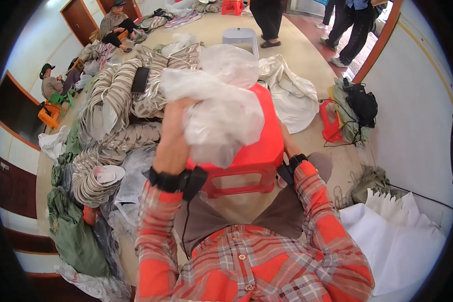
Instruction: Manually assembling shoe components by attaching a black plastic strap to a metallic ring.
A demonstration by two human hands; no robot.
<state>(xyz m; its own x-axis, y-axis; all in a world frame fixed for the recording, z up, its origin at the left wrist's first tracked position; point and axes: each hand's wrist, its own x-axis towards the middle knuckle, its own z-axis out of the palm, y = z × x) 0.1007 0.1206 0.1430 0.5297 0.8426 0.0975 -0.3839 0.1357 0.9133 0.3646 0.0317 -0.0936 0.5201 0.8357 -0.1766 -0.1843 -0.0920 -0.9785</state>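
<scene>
A crumpled translucent plastic bag (pixel 224 113) bulges over the top of a red plastic stool (pixel 267 156) in front of me. My left hand (pixel 175 128) is closed on the bag's left side, its fingers partly covered by the film. What the bag holds is too cloudy to make out. Down at the stool's right edge is my right hand (pixel 288 142); its fingers are hidden behind the seat, so I cannot tell what they touch. Both wrists wear black bands.
Left of the stool lie stacked beige shoe-upper pieces (pixel 110 95), with a dark phone (pixel 140 80) on them. A white sack (pixel 289 93) and a grey stool (pixel 240 38) stand beyond. White sheeting (pixel 387 246) lies at right. Seated people (pixel 117 25) work far left; others stand near the doorway.
</scene>
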